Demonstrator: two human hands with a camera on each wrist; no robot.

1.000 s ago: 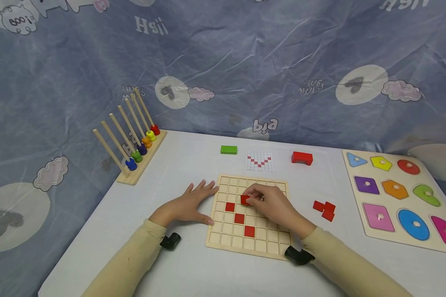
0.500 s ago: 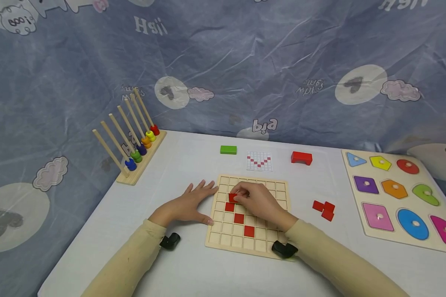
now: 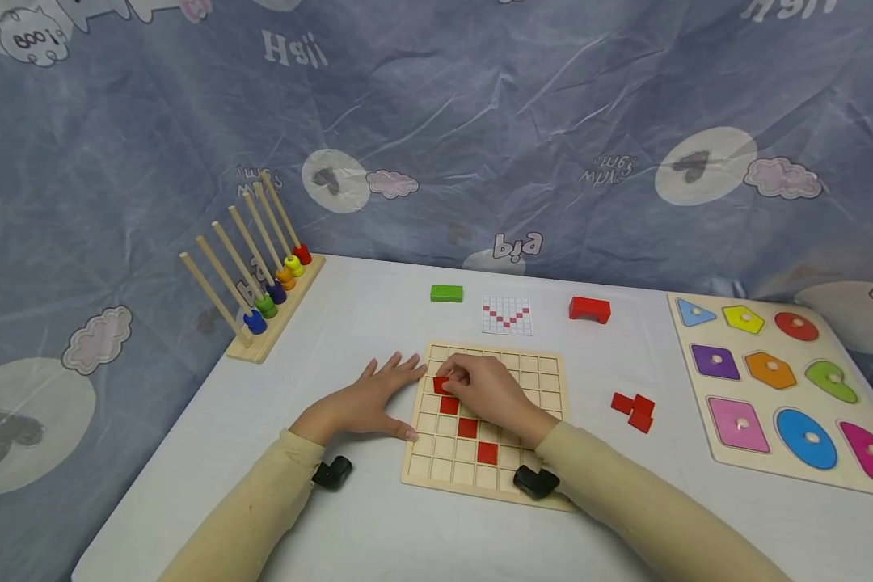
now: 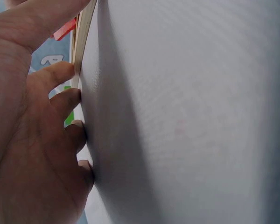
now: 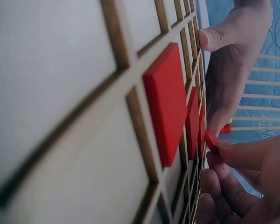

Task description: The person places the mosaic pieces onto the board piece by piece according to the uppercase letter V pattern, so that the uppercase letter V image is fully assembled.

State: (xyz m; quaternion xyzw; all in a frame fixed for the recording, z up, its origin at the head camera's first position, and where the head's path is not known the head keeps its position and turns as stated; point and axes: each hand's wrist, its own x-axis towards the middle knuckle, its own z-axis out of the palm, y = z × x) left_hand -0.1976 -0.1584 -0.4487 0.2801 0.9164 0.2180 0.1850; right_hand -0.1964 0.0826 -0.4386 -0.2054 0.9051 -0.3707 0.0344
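Note:
A wooden grid board (image 3: 444,489) lies on the white table, with three red square tiles sitting in its cells in a diagonal line, one of them (image 3: 487,453) lowest. My right hand (image 3: 491,394) pinches another red square tile (image 3: 440,385) between thumb and fingers over the upper-left part of the board. In the right wrist view that tile (image 5: 212,141) is tilted, its lower edge right at the grid. My left hand (image 3: 367,404) lies flat with fingers spread, its thumb and index fingertips at the board's left edge. The left wrist view shows its palm (image 4: 42,135).
Three loose red tiles (image 3: 633,411) lie right of the board. Behind it are a green block (image 3: 447,293), a pattern card (image 3: 507,315) and a red bridge-shaped block (image 3: 590,309). A peg rack with beads (image 3: 262,339) stands left, a shape puzzle (image 3: 760,388) right.
My right hand has moved left across the board with the red tile, from a middle column to above the upper-left end of the diagonal. The left hand has stayed still.

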